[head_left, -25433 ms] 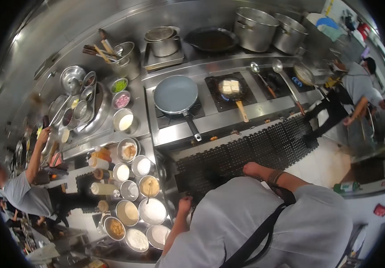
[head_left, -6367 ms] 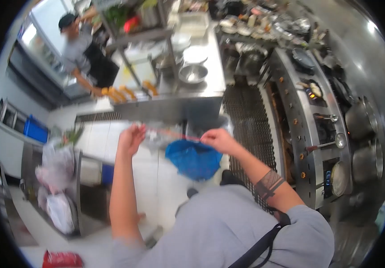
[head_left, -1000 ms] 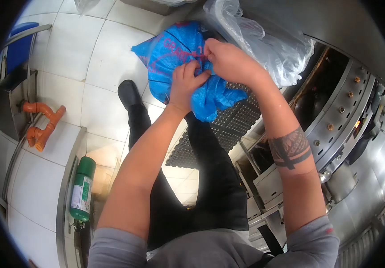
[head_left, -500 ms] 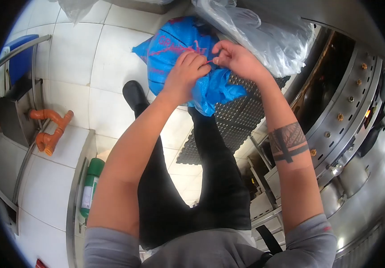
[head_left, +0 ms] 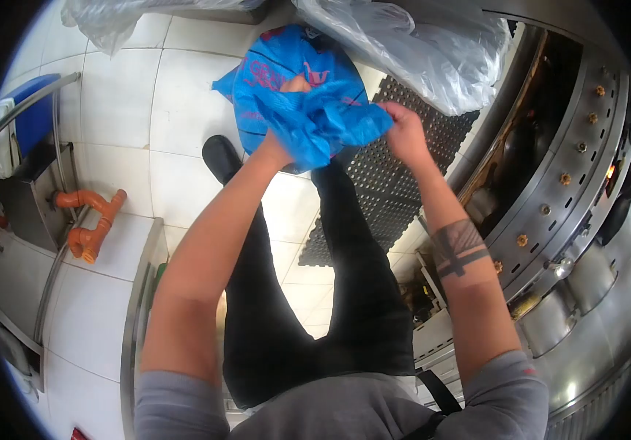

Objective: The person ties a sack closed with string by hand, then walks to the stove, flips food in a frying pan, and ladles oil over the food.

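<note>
A blue woven bag (head_left: 257,103) with pink printing stands on the floor in front of my feet, its loose top gathered toward me. My left hand (head_left: 283,143) is at that top, mostly covered by the blue material, with a bit of finger showing above the folds; its grip is hidden. At the right end of the loose top, my right hand (head_left: 403,132) pinches the edge of the bag and draws it out sideways.
Clear plastic bags (head_left: 433,66) lie beyond the blue bag. A black perforated mat (head_left: 389,191) covers the floor at its right. The stove front (head_left: 550,198) with knobs runs along the right. Orange pipes (head_left: 96,224) and a steel frame stand at the left.
The bag's loose top has spread and now covers much of my left hand. My right hand has moved right and down, from the pink tie to the bag's edge.
</note>
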